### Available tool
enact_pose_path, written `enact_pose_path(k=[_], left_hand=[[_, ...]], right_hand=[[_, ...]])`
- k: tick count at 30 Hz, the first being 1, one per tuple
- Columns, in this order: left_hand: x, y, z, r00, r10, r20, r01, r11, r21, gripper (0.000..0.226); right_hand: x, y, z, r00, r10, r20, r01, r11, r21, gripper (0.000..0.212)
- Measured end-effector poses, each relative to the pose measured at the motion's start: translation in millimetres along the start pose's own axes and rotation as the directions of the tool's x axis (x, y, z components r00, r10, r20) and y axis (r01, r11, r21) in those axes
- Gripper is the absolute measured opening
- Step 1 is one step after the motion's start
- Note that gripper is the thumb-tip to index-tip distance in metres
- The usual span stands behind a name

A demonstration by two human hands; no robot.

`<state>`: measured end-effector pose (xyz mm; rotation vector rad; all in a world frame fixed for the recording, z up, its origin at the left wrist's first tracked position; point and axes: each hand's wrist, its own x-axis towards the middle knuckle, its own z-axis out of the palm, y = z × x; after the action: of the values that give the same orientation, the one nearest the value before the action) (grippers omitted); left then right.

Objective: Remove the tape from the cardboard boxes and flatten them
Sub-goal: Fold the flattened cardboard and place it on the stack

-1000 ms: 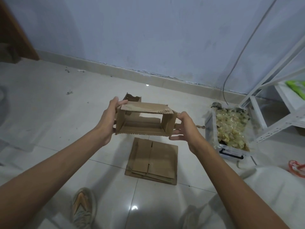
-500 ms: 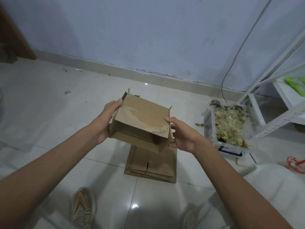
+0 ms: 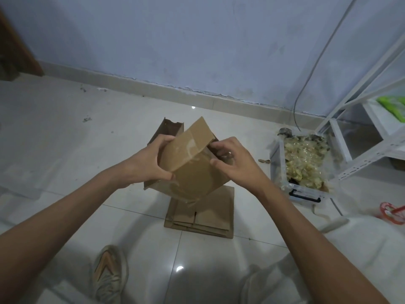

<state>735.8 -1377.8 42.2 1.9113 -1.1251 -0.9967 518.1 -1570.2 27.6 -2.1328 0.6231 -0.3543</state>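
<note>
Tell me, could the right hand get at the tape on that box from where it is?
Probably yes. The right hand already grips the box beside the glossy tape, which faces up, uncovered.

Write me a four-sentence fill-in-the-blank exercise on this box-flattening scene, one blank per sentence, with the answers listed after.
1. Both hands, the left hand and right hand, hold one ____ box above the floor.
2. Below it on the tiled floor lies a stack of ____ cardboard.
3. The clear plastic bin of crumpled tape sits to the person's ____.
4. The bin's latch handle is ____ in colour.

Missing words: cardboard; flattened; right; black
</note>
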Motion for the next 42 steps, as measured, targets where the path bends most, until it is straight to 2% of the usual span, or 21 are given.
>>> enact_pose_path(k=[2,5,7,9,11,12,14,15,17,20,21,23,24,25,26,27,29,30,33,38,42], left_hand=[[-0.1,0.4,-1.2,0.999,0.004,0.037,-0.003,1.000,-0.014,0.096],[-0.1,0.1,-4.0,0.997,-0.011,0.078,0.014,0.999,-0.032,0.096],[-0.3,1.2,-6.3,0.996,-0.025,0.080,0.027,0.999,-0.032,0.093],[-0.8,1.8,-7.0,0.996,-0.066,0.056,0.069,0.996,-0.056,0.086],[-1.3,2.4,-2.9,0.993,-0.121,-0.001,0.121,0.989,-0.085,0.082],[-1.0,1.6,0.6,0.988,-0.153,-0.034,0.148,0.983,-0.108,0.083],[-0.6,-1.4,8.0,0.973,-0.216,-0.075,0.202,0.966,-0.164,0.089],[-1.0,-2.0,11.2,0.966,-0.243,-0.085,0.224,0.955,-0.193,0.095],[-1.0,-4.6,14.8,0.951,-0.285,-0.119,0.251,0.938,-0.237,0.110],[0.4,-11.0,16.7,0.914,-0.344,-0.214,0.267,0.908,-0.322,0.113],[0.7,-12.7,18.0,0.899,-0.360,-0.250,0.260,0.897,-0.357,0.106],[2.7,-18.0,20.5,0.865,-0.381,-0.325,0.242,0.886,-0.395,0.094],[4.0,-21.3,21.4,0.849,-0.387,-0.360,0.234,0.886,-0.401,0.090],[5.1,-24.6,22.3,0.832,-0.391,-0.394,0.230,0.889,-0.396,0.087],[6.6,-28.4,23.2,0.818,-0.393,-0.419,0.233,0.894,-0.383,0.085],[7.8,-31.2,24.1,0.808,-0.396,-0.436,0.245,0.899,-0.362,0.084],[9.3,-36.1,27.5,0.796,-0.409,-0.447,0.281,0.903,-0.326,0.084],[9.3,-37.7,29.9,0.791,-0.416,-0.449,0.296,0.902,-0.314,0.084],[7.5,-40.7,35.2,0.794,-0.425,-0.435,0.320,0.900,-0.295,0.081],[6.5,-38.0,35.6,0.864,-0.437,-0.248,0.317,0.857,-0.406,0.064],[7.6,-41.6,39.6,0.840,-0.474,-0.264,0.334,0.835,-0.437,0.064]], right_hand=[[-0.6,-0.7,0.0,0.995,0.035,0.094,-0.041,0.998,0.057,0.040],[-1.0,-5.7,-6.3,0.961,0.071,0.267,-0.116,0.981,0.158,0.047],[-2.3,-8.9,-10.0,0.944,0.104,0.312,-0.166,0.970,0.178,0.049],[-2.7,-10.7,-8.4,0.968,0.103,0.229,-0.128,0.987,0.097,0.042],[-2.0,-10.9,-6.4,0.997,0.068,0.029,-0.066,0.995,-0.070,0.034],[-0.7,-10.5,-6.1,0.997,0.038,-0.065,-0.047,0.987,-0.154,0.032],[1.7,-9.4,-5.9,0.989,-0.030,-0.147,-0.007,0.970,-0.244,0.031],[2.8,-6.3,-4.9,0.988,-0.045,-0.146,0.005,0.964,-0.264,0.033],[2.0,-0.7,-1.3,0.983,-0.064,-0.171,0.004,0.944,-0.330,0.051],[-2.1,0.0,7.5,0.921,-0.060,-0.385,-0.112,0.906,-0.408,0.079],[-2.9,0.9,10.8,0.898,-0.001,-0.440,-0.180,0.911,-0.371,0.087],[-3.5,4.3,16.1,0.872,0.265,-0.412,-0.335,0.936,-0.106,0.104],[-4.2,4.4,17.4,0.854,0.418,-0.310,-0.407,0.908,0.104,0.111],[-5.8,3.8,18.5,0.828,0.533,-0.171,-0.464,0.825,0.324,0.112],[-7.8,3.7,20.0,0.813,0.582,-0.039,-0.493,0.721,0.486,0.104],[-9.3,4.5,22.1,0.819,0.573,0.029,-0.483,0.661,0.574,0.083],[-10.9,6.4,29.1,0.854,0.519,-0.035,-0.386,0.679,0.625,0.037],[-12.0,7.3,32.3,0.862,0.501,-0.080,-0.345,0.694,0.632,0.028],[-12.2,15.7,39.1,0.858,0.503,-0.105,-0.328,0.694,0.642,0.028],[-14.8,24.9,37.9,0.843,0.532,-0.079,-0.348,0.651,0.674,0.030],[-24.6,27.2,42.9,0.847,0.529,-0.052,-0.348,0.626,0.698,0.031]])
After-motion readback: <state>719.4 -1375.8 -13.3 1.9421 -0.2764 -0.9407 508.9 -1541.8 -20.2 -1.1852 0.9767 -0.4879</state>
